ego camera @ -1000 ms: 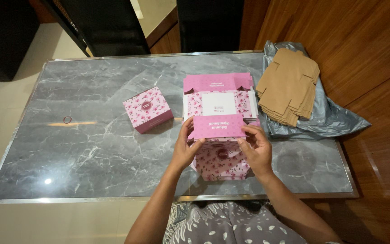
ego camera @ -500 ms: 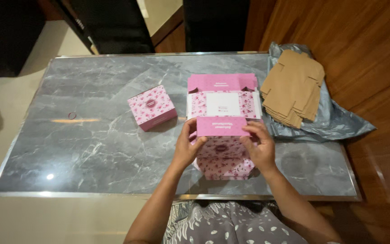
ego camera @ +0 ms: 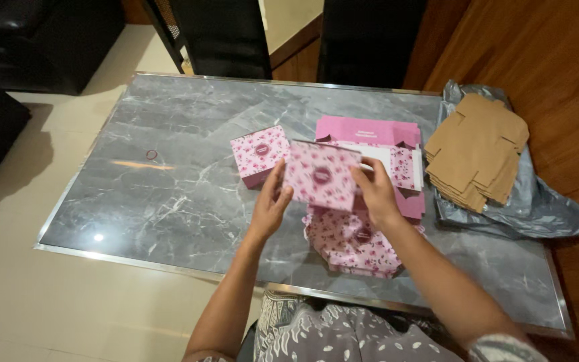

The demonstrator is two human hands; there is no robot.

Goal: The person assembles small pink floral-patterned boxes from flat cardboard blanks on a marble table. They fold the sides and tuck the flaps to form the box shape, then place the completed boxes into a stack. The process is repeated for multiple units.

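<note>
Above the grey marble table (ego camera: pixel 169 201), the left hand (ego camera: pixel 271 203) and right hand (ego camera: pixel 375 194) each close their grip on a side of the pink floral box (ego camera: pixel 322 175), apparently nearly formed. One finished box (ego camera: pixel 258 154) stands beside it; flat floral blanks (ego camera: pixel 353 245) remain unfolded.

hands: 2 (ego camera: pixel 271 201) (ego camera: pixel 375 194) | assembled pink floral boxes: 2 (ego camera: pixel 259 153) (ego camera: pixel 322 174) | flat pink box stack: 1 (ego camera: pixel 353 245) | brown cardboard stack: 1 (ego camera: pixel 477 151) | grey bag: 1 (ego camera: pixel 537 208) | rubber band: 1 (ego camera: pixel 151 155)
</note>
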